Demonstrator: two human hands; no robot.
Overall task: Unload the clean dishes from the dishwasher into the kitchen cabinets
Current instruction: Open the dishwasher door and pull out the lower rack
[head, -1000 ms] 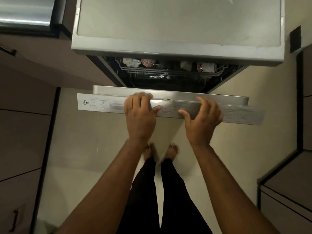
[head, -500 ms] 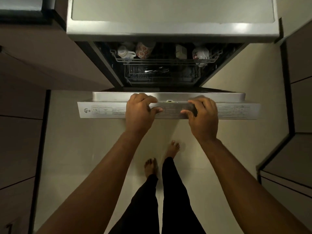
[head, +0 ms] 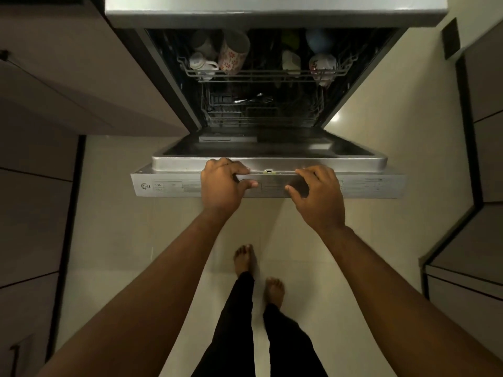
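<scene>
The dishwasher door [head: 174,186] hangs well down, its steel inner face turned up. My left hand [head: 221,186] grips the door's top edge left of the latch, fingers curled over it and thumb on the control strip. My right hand [head: 319,195] grips the same edge to the right, thumb below. Inside, the upper rack [head: 261,74] holds a white cup [head: 202,63], a flowered mug [head: 232,54], a small white cup [head: 290,61] and a flowered cup [head: 322,63]. Cutlery [head: 251,98] lies in the dark lower rack [head: 261,115].
The grey countertop edge [head: 272,14] runs above the dishwasher opening. Brown cabinet fronts [head: 35,159] line the left, and more cabinets [head: 479,186] stand on the right. My bare feet [head: 258,276] stand on the pale tiled floor [head: 114,240] behind the door.
The door has swung further down with both hands on its edge, so both racks now show. I have stepped back, my feet shifting.
</scene>
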